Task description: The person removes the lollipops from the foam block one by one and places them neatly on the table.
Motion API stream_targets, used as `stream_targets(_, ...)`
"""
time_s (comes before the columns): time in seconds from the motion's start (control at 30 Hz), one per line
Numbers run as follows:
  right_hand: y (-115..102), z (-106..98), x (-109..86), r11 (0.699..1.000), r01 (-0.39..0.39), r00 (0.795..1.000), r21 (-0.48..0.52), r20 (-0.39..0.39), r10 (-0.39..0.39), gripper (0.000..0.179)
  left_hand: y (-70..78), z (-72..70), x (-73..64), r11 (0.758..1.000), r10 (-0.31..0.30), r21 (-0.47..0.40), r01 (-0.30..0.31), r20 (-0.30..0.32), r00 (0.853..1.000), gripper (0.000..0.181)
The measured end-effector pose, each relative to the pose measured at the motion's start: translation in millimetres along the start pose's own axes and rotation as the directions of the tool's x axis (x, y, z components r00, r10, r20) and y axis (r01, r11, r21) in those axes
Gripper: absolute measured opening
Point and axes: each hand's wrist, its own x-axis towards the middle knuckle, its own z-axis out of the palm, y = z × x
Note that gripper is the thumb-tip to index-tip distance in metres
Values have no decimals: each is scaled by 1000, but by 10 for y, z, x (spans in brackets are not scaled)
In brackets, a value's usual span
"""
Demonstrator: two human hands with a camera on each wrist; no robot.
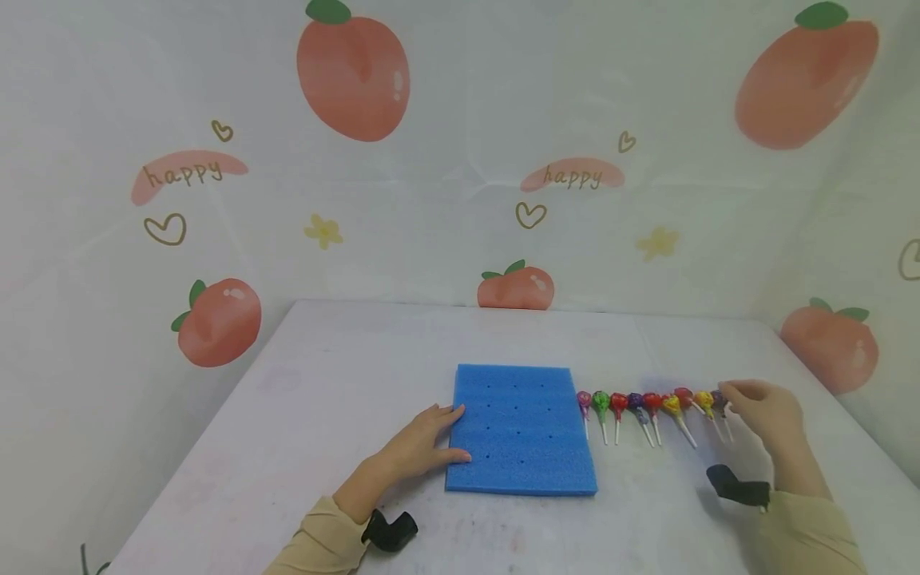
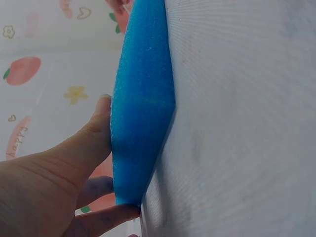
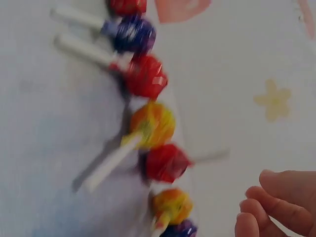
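A blue foam board (image 1: 521,435) with several small holes lies flat on the table. My left hand (image 1: 424,443) rests on its left edge, fingers spread and touching it; the left wrist view shows the fingers against the board's side (image 2: 143,118). Right of the board, several wrapped lollipops lie in a row, among them a pink one (image 1: 584,399), a green one (image 1: 600,402) and a yellow one (image 3: 153,126). My right hand (image 1: 769,411) is at the row's right end, close to a purple lollipop (image 3: 180,229). Nothing shows between its loosely bent fingers in the right wrist view.
The white table (image 1: 345,359) backs onto a white curtain (image 1: 431,208) printed with fruit, hearts and flowers. Black wrist-worn pieces sit by the left cuff (image 1: 390,531) and the right cuff (image 1: 736,487). One red lollipop (image 3: 168,163) has its stick turned away from the others.
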Motion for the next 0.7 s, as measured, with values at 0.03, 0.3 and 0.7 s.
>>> stream_targets(0.03, -2, 27, 23, 1000, 23, 1000, 15, -3, -23, 81, 1, -2, -1, 1000, -1, -1, 1, 2, 1000, 76)
stream_targets(0.3, -883, -4, -546, 983, 182, 982, 37, 44, -184, 71, -16, -13, -12, 1000, 3, 7, -3, 4, 1000, 76)
stream_targets(0.7, -1681, 260, -1028, 832, 554, 832, 26, -27, -554, 35, -6, -179, -5, 996, -83, -28, 82, -37, 996, 75)
